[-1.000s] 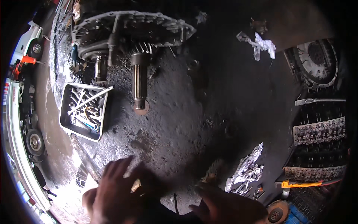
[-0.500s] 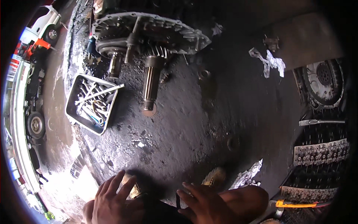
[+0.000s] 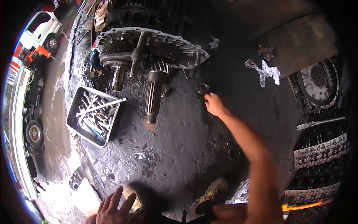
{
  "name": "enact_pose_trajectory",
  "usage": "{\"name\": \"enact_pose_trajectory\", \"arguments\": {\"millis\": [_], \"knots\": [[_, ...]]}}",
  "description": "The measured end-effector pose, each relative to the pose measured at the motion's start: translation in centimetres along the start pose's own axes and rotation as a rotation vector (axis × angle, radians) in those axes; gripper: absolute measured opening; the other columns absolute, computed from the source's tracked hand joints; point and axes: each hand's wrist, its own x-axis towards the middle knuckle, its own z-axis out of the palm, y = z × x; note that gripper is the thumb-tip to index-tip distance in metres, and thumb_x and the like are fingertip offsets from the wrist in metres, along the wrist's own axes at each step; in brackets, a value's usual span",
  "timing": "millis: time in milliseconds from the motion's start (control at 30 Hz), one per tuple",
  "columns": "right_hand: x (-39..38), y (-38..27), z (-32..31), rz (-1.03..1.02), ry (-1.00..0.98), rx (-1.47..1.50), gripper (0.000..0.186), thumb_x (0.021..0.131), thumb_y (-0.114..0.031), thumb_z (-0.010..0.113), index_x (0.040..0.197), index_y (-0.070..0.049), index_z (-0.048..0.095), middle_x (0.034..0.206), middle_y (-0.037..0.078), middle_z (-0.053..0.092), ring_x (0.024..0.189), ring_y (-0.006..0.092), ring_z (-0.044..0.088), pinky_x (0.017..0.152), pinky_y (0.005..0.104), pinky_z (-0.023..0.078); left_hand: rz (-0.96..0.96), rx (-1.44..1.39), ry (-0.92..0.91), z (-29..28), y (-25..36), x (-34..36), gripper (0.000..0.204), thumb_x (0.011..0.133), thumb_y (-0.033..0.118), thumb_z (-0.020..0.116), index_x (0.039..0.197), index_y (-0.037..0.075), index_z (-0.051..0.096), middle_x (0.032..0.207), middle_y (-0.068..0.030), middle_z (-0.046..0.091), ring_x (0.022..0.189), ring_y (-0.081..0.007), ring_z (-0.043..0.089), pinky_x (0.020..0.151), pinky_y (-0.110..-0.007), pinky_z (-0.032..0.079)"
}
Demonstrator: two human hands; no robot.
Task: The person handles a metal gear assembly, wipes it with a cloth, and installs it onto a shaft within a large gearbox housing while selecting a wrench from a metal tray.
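My right arm reaches far forward, and my right hand [image 3: 215, 105] is low at the floor with its fingers bunched at the near edge of a dark metal ring [image 3: 203, 88]. The ring lies on the floor; the fingertips' exact hold on it is small and partly hidden. My left hand [image 3: 112, 210] stays close to my body at the lower edge, fingers spread, with nothing in it. Left of the ring, an opened gearbox housing [image 3: 175, 37] shows its gears, and a splined shaft [image 3: 153, 99] sticks out toward me.
A metal tray [image 3: 71, 125] of wrenches stands left of the shaft. Crumpled paper [image 3: 267, 72] lies at the right. Along the right side are a round clutch housing [image 3: 317, 89], metal engine parts [image 3: 320, 151] and a yellow-orange tool [image 3: 302, 206]. My boots [image 3: 212, 194] stand near. A white truck [image 3: 44, 31] is beyond.
My right hand has gone from near my lap forward to the ring, its fingers drawing together. My left hand has sunk slightly lower in view. The whole scene has shifted downward.
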Motion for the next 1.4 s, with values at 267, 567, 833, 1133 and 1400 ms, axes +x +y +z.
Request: {"name": "enact_pose_trajectory", "arguments": {"millis": [267,567,833,1133,1400], "knots": [[8.0,-4.3,4.4,0.57,-0.119,0.011,0.042,0.098,-0.03,0.031,0.108,-0.002,0.062,0.113,0.022,0.062,0.102,0.0397,0.061,0.089,0.0475,0.049,-0.232,0.127,-0.027,3.3,-3.8,-3.4,0.061,0.078,0.047,0.072,0.126,0.013,0.056,0.134,-0.0272,0.045,0.117,-0.0458,0.053,0.095,-0.056,0.045],[6.6,-5.0,2.6,0.352,-0.267,-0.222,0.03,0.079,-0.022,0.07,0.099,-0.002,0.063,0.096,0.02,0.066,0.095,0.0388,0.064,0.083,0.0438,0.053,-0.288,-0.064,0.039,-0.1,0.5,-2.9,0.066,0.069,0.029,0.074,0.13,0.012,0.054,0.138,-0.0154,0.048,0.122,-0.0358,0.047,0.097,-0.046,0.043],[-0.7,-7.3,-1.2,0.719,-0.625,1.635,0.008,0.076,-0.006,0.054,0.082,-0.002,0.056,0.08,0.007,0.061,0.057,0.0089,0.044,0.049,0.0225,0.035,-0.383,-0.006,0.086,3.5,-2.8,-3.9,0.063,0.073,0.018,0.07,0.133,0.017,0.052,0.139,-0.014,0.046,0.119,-0.0364,0.05,0.096,-0.045,0.044],[-6.5,-12.8,-5.6,0.421,-0.852,1.916,0.038,0.085,-0.006,0.055,0.121,0.006,0.055,0.105,0.013,0.063,0.087,0.0198,0.06,0.066,0.031,0.051,-0.127,0.042,0.184,3.8,-3.8,-4.8,0.06,0.077,0.026,0.069,0.134,0.018,0.05,0.138,-0.0137,0.047,0.118,-0.0356,0.05,0.095,-0.045,0.044],[-8.2,-14.9,-6.8,0.333,-0.759,2.135,0.04,0.086,0.003,0.056,0.125,0.003,0.053,0.117,0.019,0.061,0.103,0.0304,0.063,0.078,0.043,0.059,-0.077,-0.007,0.19,3.5,-4.0,-5.1,0.058,0.08,0.027,0.066,0.135,0.017,0.05,0.138,-0.0138,0.047,0.119,-0.036,0.049,0.098,-0.045,0.041]]}}
